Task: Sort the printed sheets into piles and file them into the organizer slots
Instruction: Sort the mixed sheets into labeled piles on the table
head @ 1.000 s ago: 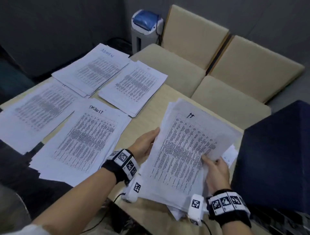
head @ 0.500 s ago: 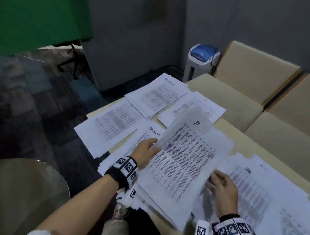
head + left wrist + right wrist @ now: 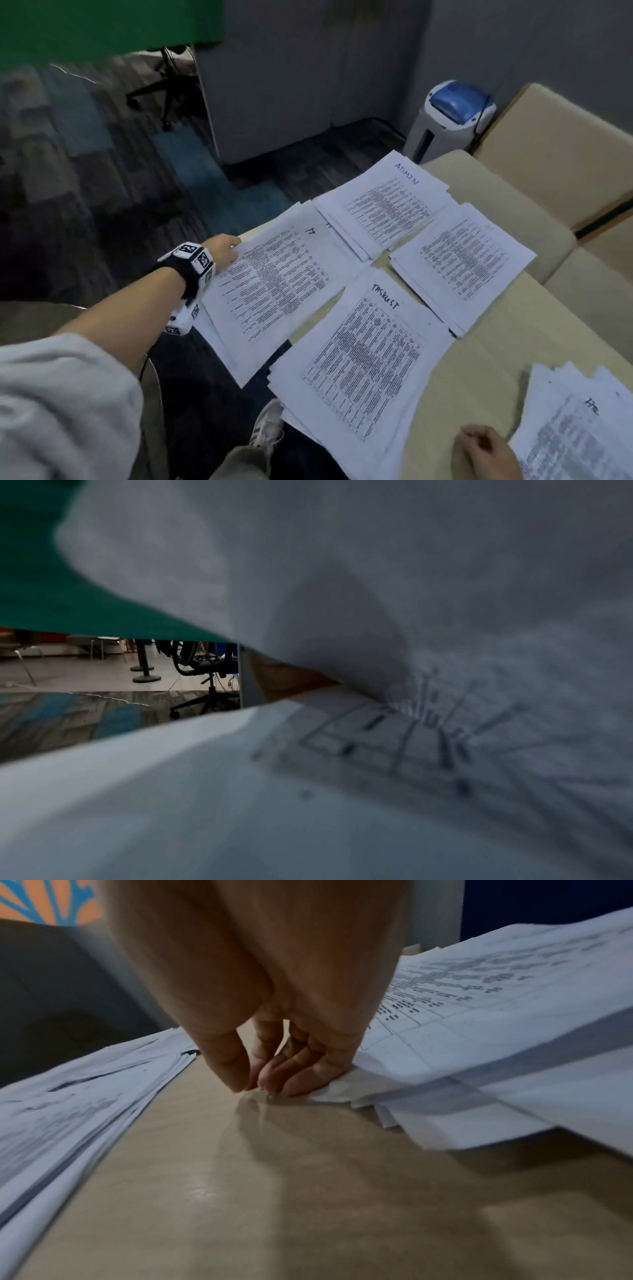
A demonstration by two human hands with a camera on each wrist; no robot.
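While the left hand reaches out at the far-left corner of the IT pile, its fingers sit at the sheet edge — curled on the paper or just pressing it, can't tell; the left wrist view is only paper up close. Right hand is low at the near edge, fingers loosely curled with tips on the table, touching the corner of the messy stack just to its right and gripping nothing.

Key relation: IT pile lies left-forward, long axis running diagonally from near-left to far-right, partly overhanging the table edge. Left hand is on it; right is well apart. TASKLIST pile sits between the two hands. ADMIN pile and an unlabelled pile lie beyond. No organizer in view — judging filing not yet started.
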